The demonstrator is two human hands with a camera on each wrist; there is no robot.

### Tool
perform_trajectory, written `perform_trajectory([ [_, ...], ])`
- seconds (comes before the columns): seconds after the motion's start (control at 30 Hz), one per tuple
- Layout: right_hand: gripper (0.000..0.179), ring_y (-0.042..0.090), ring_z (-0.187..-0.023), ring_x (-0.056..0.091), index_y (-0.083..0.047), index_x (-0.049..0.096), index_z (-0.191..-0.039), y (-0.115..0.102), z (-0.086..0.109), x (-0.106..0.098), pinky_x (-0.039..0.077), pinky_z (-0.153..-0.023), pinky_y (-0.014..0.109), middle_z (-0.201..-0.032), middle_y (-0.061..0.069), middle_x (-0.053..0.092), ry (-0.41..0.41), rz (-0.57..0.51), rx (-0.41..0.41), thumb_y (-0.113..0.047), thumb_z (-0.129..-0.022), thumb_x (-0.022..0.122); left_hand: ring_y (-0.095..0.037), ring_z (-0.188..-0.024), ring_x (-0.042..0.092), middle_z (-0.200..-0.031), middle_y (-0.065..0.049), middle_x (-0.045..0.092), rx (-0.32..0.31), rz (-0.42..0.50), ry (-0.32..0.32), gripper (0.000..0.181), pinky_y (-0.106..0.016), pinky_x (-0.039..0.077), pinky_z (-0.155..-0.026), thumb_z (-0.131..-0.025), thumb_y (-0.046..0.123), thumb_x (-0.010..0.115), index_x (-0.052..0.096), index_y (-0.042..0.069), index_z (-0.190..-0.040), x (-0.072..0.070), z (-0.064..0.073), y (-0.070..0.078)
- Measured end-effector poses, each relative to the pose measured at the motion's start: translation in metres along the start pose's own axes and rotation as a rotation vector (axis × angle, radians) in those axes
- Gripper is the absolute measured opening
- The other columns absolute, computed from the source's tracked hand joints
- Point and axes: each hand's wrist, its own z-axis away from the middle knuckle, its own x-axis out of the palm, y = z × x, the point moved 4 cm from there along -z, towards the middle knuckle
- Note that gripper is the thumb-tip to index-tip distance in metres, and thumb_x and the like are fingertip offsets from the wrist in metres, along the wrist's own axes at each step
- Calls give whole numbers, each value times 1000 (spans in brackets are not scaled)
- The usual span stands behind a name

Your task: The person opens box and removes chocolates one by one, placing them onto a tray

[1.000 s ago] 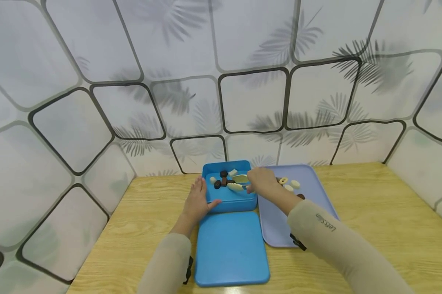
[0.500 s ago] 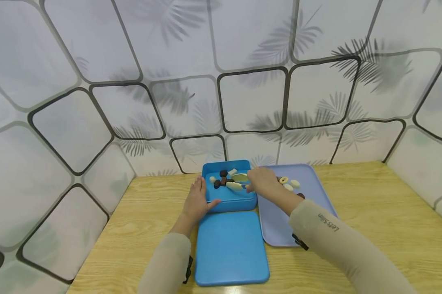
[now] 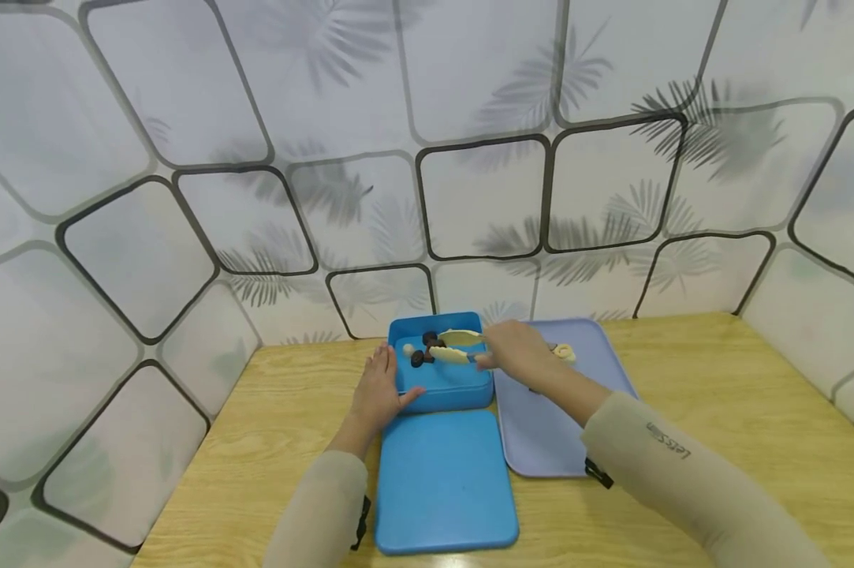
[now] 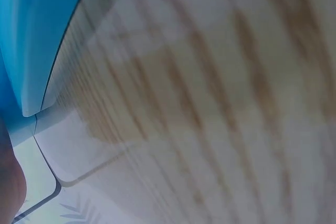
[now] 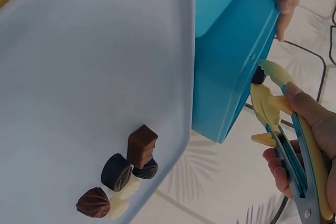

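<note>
My left hand (image 3: 377, 388) rests on the left side of a blue box (image 3: 441, 399), fingers straight along the wall and thumb over the front rim. With my right hand (image 3: 517, 349) I grip a pair of tongs (image 5: 310, 171) with pale yellow tips, held over the box. The tips stand apart, and a dark chocolate (image 5: 258, 75) shows between them at the box rim in the right wrist view. Inside the box lie several dark chocolates (image 3: 417, 359) and a white one (image 3: 408, 349). The tongs hide part of the box floor.
A lilac tray (image 3: 540, 442) stands right of the box, with brown and cream chocolates (image 5: 142, 146) in its far part. In front of the box lies a flat blue lid (image 3: 446, 481). A patterned wall covering (image 3: 483, 197) rises close behind the box and tray.
The tongs have risen slightly over the box, and their tips are a little farther apart. My right forearm has shifted right. My left hand stays on the box.
</note>
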Motion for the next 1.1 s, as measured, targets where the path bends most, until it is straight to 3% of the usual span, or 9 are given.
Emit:
perform_trajectory([
  [0.13,38,14,-62,56,-10,65,-74,4,10,-1,47,-53,29,-67,-1,60,49,-2,-5,-47,-78,73,-38,-143,17,-153,-27,19,1,-20,-9,108,-47,17,-116,-82,76,32,21,-11,-145,2,1,1],
  [0.27,40,18,-67,61,-7,69,-91,8,20,-2,50,-56,31,-76,3,66,114,-8,-40,-45,-79,72,-39,-142,18,-153,-28,19,12,-18,-2,119,-48,18,-116,-74,83,13,21,-11,-145,1,1,0],
  [0.47,38,16,-57,51,-10,59,-75,15,37,-2,44,-49,29,-63,0,55,230,12,-105,-45,-78,73,-38,-143,15,-153,-27,17,1,-19,-9,125,-47,16,-116,-68,85,3,18,-11,-146,2,1,-1],
  [0.9,49,18,-56,54,-3,64,-82,29,92,-6,46,-49,28,-64,2,61,616,205,-358,-47,-66,78,-39,-142,18,-152,-28,19,24,-3,20,122,-48,18,-116,-71,84,6,21,-12,-145,2,1,1],
  [1.0,56,18,-54,51,0,63,-83,34,106,-7,44,-49,29,-65,4,63,705,246,-423,-56,-80,61,-39,-142,17,-152,-28,19,18,8,22,125,-48,18,-116,-69,86,4,20,-12,-145,2,1,0],
  [1.1,74,19,-52,48,2,65,-85,40,119,-8,43,-47,29,-68,9,65,769,285,-439,-63,-92,30,-40,-142,17,-152,-29,18,18,16,25,127,-48,18,-115,-67,87,2,20,-12,-145,2,0,-1],
])
